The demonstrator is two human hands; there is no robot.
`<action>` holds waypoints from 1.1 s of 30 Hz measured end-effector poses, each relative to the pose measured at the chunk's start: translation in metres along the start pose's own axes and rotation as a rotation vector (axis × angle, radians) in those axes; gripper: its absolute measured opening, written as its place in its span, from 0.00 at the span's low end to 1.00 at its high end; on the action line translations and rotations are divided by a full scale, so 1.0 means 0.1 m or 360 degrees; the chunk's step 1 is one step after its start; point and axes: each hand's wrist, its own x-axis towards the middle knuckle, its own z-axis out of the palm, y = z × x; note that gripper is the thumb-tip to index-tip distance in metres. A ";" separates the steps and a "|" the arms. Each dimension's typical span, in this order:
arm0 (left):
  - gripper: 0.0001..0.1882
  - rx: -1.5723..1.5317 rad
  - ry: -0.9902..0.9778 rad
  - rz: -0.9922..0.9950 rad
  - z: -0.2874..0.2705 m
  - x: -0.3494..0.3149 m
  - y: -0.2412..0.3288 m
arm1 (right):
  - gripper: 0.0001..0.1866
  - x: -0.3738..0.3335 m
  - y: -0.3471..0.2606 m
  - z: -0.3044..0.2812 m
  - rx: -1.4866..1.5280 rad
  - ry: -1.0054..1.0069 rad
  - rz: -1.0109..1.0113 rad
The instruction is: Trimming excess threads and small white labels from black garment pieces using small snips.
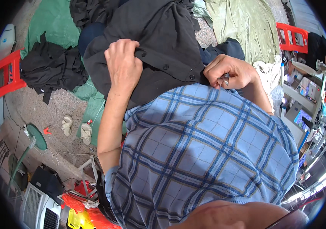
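From here I see my left hand (123,63) bent over the black shirt (155,34) beneath it, pinching or not I cannot tell, and my right hand (229,72) curled round a metal tool (224,79) beside a button (192,77), where slipping cloth might snag.

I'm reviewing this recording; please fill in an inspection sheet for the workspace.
Surface: speckled floor, partly under green sheets.
Job's things: dark buttoned garment against the checked shirt; small metal tool, type unclear.
Clutter: dark cloth heap, sandals, red and yellow bags.
Hands: left hand curled on the garment, grip partly hidden; right hand closed around the tool.
Cables: pale cord, loose on the floor.
Surroundings: red stools on both sides.
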 end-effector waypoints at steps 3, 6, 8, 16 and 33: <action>0.20 -0.0019 0.0079 -0.0041 0.01 -0.01 0.04 | 0.03 -0.02 0.02 0.02 0.0015 0.0016 -0.0001; 0.21 -0.0006 0.0222 -0.0122 -0.03 -0.02 0.00 | 0.01 -0.03 0.04 0.01 0.0064 -0.0040 0.0016; 0.22 -0.0026 0.0328 -0.0134 -0.02 -0.01 -0.02 | 0.08 -0.06 0.05 0.03 0.0103 0.0026 0.0120; 0.22 0.0397 0.0174 -0.0661 -0.46 -0.35 -0.17 | 0.03 -0.05 0.13 -0.01 0.0152 0.0223 -0.0097; 0.32 -0.1753 -0.0720 -0.0541 -1.16 0.04 0.59 | 0.04 1.19 -0.89 0.11 0.0014 0.0134 -0.0783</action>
